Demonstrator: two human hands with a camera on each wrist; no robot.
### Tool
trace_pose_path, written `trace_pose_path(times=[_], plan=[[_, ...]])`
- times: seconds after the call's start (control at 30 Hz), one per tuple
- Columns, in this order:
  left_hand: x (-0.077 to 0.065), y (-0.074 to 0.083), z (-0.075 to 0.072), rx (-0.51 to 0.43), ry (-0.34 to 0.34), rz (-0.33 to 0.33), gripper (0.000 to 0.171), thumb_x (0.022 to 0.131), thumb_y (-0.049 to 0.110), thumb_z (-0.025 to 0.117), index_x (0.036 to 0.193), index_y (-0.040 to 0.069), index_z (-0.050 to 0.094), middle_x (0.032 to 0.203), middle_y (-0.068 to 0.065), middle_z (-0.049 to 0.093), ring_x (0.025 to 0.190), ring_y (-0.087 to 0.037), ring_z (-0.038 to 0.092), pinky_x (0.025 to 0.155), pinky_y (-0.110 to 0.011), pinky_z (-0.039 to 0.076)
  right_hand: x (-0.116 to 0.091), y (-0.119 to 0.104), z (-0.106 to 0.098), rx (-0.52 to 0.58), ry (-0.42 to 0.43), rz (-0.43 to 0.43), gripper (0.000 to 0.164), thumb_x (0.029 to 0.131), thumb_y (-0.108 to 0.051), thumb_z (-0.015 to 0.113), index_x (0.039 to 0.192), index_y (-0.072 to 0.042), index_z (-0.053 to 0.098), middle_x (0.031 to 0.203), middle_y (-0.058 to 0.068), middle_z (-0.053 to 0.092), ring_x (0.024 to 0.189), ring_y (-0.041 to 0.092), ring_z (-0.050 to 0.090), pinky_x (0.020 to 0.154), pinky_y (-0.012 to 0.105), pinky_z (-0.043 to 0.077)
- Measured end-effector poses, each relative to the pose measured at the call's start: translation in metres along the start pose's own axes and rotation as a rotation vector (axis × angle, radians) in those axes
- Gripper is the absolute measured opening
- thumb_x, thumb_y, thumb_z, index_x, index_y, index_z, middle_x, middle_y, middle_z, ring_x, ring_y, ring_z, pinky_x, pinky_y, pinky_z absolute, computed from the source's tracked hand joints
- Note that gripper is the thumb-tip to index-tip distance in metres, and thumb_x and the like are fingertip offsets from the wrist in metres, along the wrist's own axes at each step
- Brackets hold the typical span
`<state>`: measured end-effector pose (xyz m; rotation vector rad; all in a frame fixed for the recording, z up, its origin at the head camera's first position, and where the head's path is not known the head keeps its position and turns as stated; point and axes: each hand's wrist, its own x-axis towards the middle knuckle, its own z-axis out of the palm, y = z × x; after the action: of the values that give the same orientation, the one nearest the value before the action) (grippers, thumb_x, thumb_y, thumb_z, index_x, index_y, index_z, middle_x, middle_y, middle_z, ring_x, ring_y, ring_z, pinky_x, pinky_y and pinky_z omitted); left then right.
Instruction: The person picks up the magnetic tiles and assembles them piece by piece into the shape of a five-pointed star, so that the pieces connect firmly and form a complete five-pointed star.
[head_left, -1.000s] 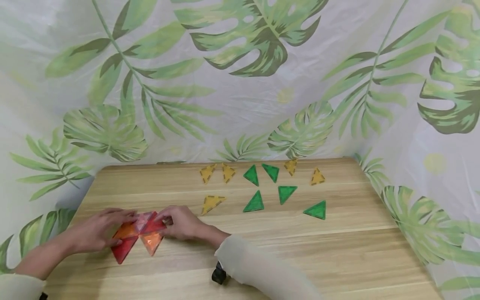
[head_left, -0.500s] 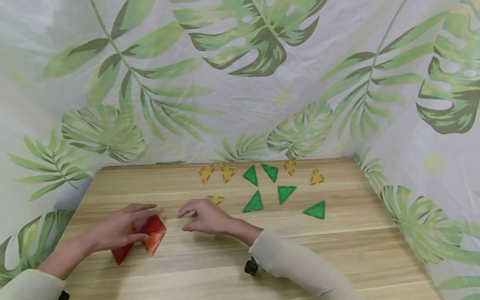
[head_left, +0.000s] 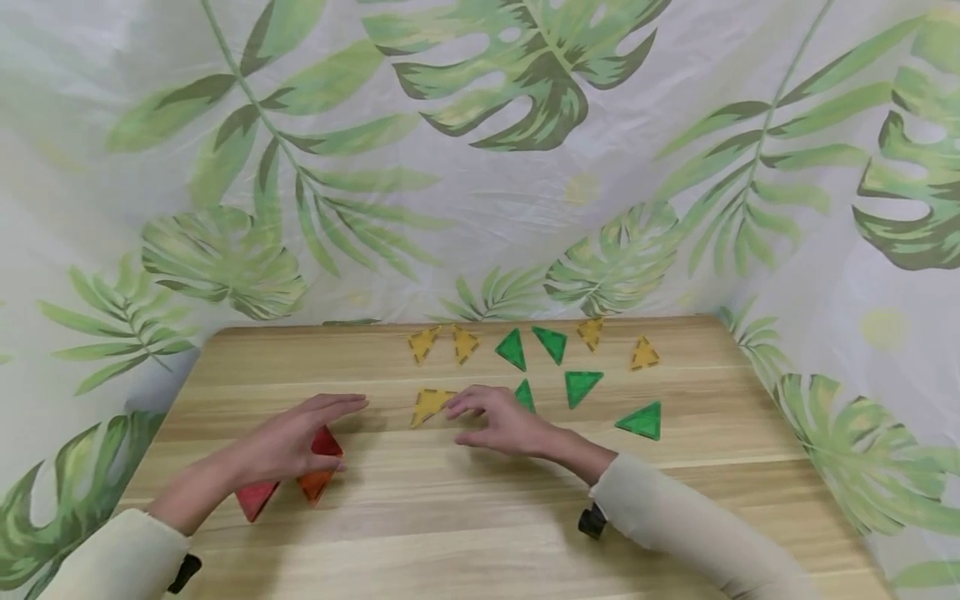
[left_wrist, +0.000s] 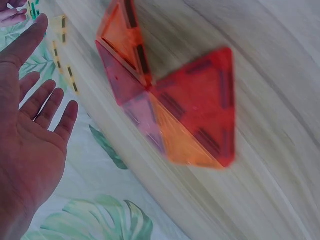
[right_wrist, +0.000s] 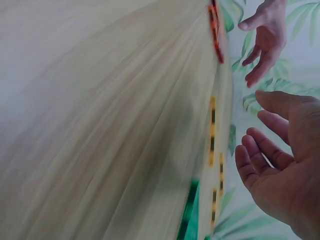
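My left hand (head_left: 296,433) hovers over a cluster of joined see-through triangular magnetic tiles at the table's left, its fingers extended and nothing in them. In the left wrist view the cluster shows a large red tile (left_wrist: 202,100), an orange tile (left_wrist: 181,142), a pale pink tile (left_wrist: 143,117), a dark red tile (left_wrist: 120,80) and another orange tile (left_wrist: 120,37), with a wedge-shaped gap. My right hand (head_left: 502,421), fingers relaxed and holding nothing, hangs above the table beside a yellow triangular tile (head_left: 430,405); it partly hides a green triangular tile (head_left: 524,396).
Several more yellow tiles (head_left: 644,354) and green tiles (head_left: 581,387) lie loose along the back and right of the wooden table (head_left: 420,542). A leaf-patterned cloth (head_left: 480,192) hangs behind the back edge and along both sides.
My right hand has let go of the cluster and moved right, to the yellow tile. My left hand has come off the tiles and shifted right, its fingers straightening.
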<state>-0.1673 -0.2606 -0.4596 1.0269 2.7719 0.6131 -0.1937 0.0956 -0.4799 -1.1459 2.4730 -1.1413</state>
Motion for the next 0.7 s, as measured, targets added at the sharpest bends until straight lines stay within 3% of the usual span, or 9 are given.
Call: trace_pose_path(times=[0.37, 0.7], plan=[[0.03, 0.007, 0.01, -0.041, -0.026, 0.038, 0.089, 0.075, 0.031, 0.086, 0.149, 0.012, 0.04, 0.152, -0.007, 0.04, 0.139, -0.028, 0.038, 0.108, -0.048, 0.038, -0.032, 0.043, -0.028, -0.13, 0.087, -0.032, 0.037, 0.083, -0.024, 0.08, 0.115, -0.007, 0.071, 0.126, 0.007, 0.063, 0.119, 0.019, 0.057, 0.097, 0.04, 0.049], [0.062, 0.005, 0.028, -0.076, -0.006, 0.067, 0.091, 0.074, 0.029, 0.086, 0.15, 0.01, 0.039, 0.152, -0.008, 0.04, 0.138, -0.029, 0.039, 0.108, -0.05, 0.037, -0.058, 0.076, -0.046, -0.204, 0.137, 0.081, 0.05, 0.077, -0.032, 0.084, 0.12, -0.01, 0.069, 0.132, 0.006, 0.06, 0.124, 0.023, 0.052, 0.104, 0.048, 0.042]])
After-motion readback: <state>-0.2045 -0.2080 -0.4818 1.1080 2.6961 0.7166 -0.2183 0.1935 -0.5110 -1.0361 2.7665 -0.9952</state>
